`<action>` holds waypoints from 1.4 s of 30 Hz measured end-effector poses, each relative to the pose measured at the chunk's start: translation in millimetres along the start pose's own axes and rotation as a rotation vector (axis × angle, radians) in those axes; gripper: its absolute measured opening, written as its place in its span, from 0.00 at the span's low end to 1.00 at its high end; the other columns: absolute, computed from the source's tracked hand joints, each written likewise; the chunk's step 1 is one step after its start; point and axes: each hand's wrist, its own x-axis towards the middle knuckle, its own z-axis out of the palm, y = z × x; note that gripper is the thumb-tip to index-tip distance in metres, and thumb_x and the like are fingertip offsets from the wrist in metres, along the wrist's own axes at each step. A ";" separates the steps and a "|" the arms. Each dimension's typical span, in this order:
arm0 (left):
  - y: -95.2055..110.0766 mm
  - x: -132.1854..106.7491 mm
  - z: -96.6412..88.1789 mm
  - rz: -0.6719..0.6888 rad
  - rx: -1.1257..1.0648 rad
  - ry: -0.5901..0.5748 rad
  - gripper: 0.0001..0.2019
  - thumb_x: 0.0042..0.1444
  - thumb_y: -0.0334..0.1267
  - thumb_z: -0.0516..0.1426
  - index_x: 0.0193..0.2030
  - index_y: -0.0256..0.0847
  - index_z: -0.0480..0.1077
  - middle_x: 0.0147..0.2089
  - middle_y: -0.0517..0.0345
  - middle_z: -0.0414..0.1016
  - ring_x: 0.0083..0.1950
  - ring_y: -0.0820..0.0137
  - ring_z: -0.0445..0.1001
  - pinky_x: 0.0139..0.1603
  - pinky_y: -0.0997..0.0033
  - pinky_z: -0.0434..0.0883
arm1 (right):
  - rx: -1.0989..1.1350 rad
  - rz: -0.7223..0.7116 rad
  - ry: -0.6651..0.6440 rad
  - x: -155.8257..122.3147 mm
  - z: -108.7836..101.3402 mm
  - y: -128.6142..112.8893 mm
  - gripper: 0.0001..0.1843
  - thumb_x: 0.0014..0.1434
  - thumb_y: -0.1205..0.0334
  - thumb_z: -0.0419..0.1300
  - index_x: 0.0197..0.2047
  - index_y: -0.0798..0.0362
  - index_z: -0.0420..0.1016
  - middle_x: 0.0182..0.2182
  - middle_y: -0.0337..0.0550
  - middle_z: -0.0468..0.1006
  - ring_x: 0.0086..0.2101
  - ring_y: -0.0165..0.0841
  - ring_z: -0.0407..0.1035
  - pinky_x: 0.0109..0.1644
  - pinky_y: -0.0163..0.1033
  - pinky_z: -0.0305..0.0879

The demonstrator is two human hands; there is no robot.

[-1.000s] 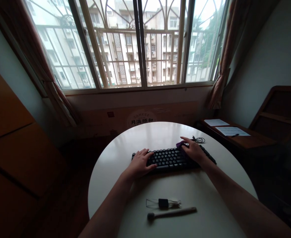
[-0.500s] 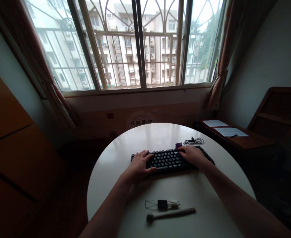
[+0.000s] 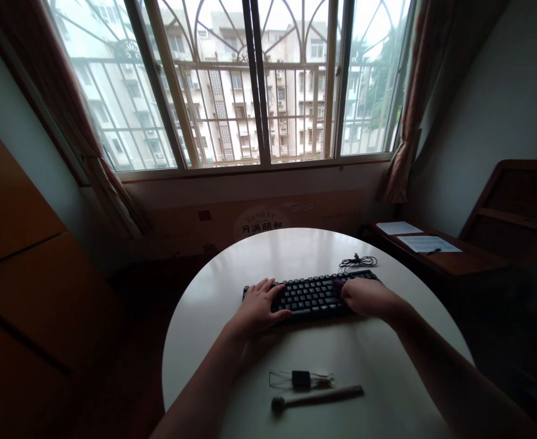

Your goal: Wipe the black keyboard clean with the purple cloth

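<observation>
A black keyboard (image 3: 311, 295) lies across the round white table. My left hand (image 3: 259, 305) grips its left end, fingers spread toward the rear edge and thumb along the front edge. Over the right part of the keys, my right hand (image 3: 367, 296) is closed on a small, soft-looking purple piece (image 3: 338, 285), perhaps cloth. My fingers hide most of that piece, and the hand covers some keys. Nearer to me lie a keycap puller (image 3: 301, 379) with wire loops and a slim-handled brush (image 3: 318, 397).
A coiled black cable (image 3: 358, 261) lies behind the keyboard on the white table (image 3: 204, 341). At the right, papers (image 3: 428, 244) and a pen (image 3: 434, 251) rest on a wooden surface (image 3: 473, 263). A barred window and curtains are beyond the table.
My right hand has closed around the purple piece and drawn it from behind the keyboard onto the keys, toward me. My left hand stays on the keyboard's left end.
</observation>
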 end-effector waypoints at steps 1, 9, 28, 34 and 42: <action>0.2 -0.1 -0.3 0.002 -0.001 -0.002 0.39 0.52 0.68 0.54 0.68 0.54 0.59 0.72 0.51 0.52 0.73 0.52 0.48 0.69 0.45 0.48 | 0.009 -0.038 -0.028 -6.2 -6.2 0.4 0.11 0.50 0.67 0.58 0.28 0.49 0.84 0.29 0.46 0.82 0.30 0.38 0.73 0.35 0.38 0.62; 6.6 1.7 -2.0 -0.050 0.026 -0.027 0.35 0.58 0.63 0.51 0.69 0.50 0.58 0.72 0.50 0.52 0.73 0.55 0.47 0.70 0.47 0.47 | 0.178 -0.457 -0.119 -30.1 -31.5 -26.4 0.16 0.54 0.68 0.55 0.37 0.45 0.83 0.33 0.37 0.82 0.34 0.34 0.74 0.39 0.34 0.61; -31.4 4.0 -8.8 -0.106 -0.214 0.270 0.25 0.64 0.50 0.48 0.58 0.38 0.70 0.63 0.45 0.68 0.65 0.56 0.63 0.66 0.54 0.62 | 0.465 -0.683 -0.688 -21.6 -29.9 -37.0 0.24 0.57 0.52 0.64 0.55 0.52 0.76 0.34 0.39 0.77 0.29 0.27 0.67 0.29 0.28 0.60; -48.2 8.6 -10.6 -0.185 -0.311 0.412 0.23 0.62 0.49 0.46 0.51 0.37 0.74 0.54 0.47 0.75 0.57 0.59 0.71 0.61 0.57 0.67 | 0.374 -0.412 0.064 -3.0 -9.5 -22.6 0.14 0.62 0.58 0.57 0.48 0.51 0.79 0.29 0.40 0.78 0.28 0.31 0.69 0.33 0.33 0.61; -49.9 7.5 -13.8 -0.417 -0.318 0.362 0.20 0.60 0.47 0.50 0.50 0.38 0.74 0.51 0.49 0.77 0.53 0.60 0.75 0.55 0.62 0.70 | 0.253 -0.138 0.506 37.9 8.9 45.5 0.14 0.60 0.62 0.55 0.45 0.52 0.81 0.40 0.46 0.81 0.41 0.39 0.74 0.49 0.42 0.66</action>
